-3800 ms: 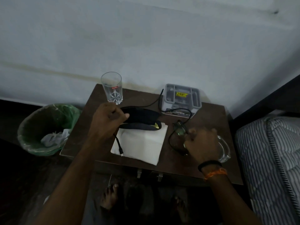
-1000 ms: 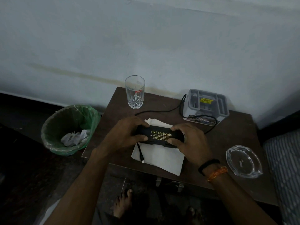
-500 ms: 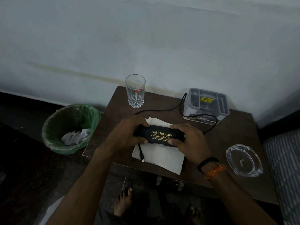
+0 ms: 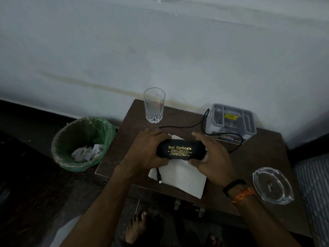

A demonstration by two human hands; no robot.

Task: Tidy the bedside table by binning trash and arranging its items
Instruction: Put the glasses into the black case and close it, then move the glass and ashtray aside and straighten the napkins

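A clear drinking glass (image 4: 154, 105) stands upright at the table's 11 o'clock corner, close to the wall. At 1 o'clock sits a grey plastic organiser tray (image 4: 231, 121) with a yellow label inside. A black cable (image 4: 185, 127) runs from beside the tray across the back of the tabletop and passes under the hands; its plug end (image 4: 159, 176) lies on a white folded napkin (image 4: 181, 177) at the table's front middle. A clear glass ashtray (image 4: 272, 186) rests at 4 o'clock, well apart from the hands. Off the table's left side, at 9 o'clock, a bin (image 4: 81, 143) lined with a green bag holds crumpled white paper.

The bedside table (image 4: 263, 154) is dark brown wood and stands against a pale wall; the floor is dark, and striped bedding shows at the far right edge. Bare feet show below the table's front edge.

The black spectacle case (image 4: 180, 150), printed "Sai Opticals" in gold, lies closed over the napkin's far part, at the table's centre. The left hand (image 4: 146, 150) grips its left end, fingers curled round it. The right hand (image 4: 211, 155) clasps its right end, thumb at the near edge, fingers over the far edge.
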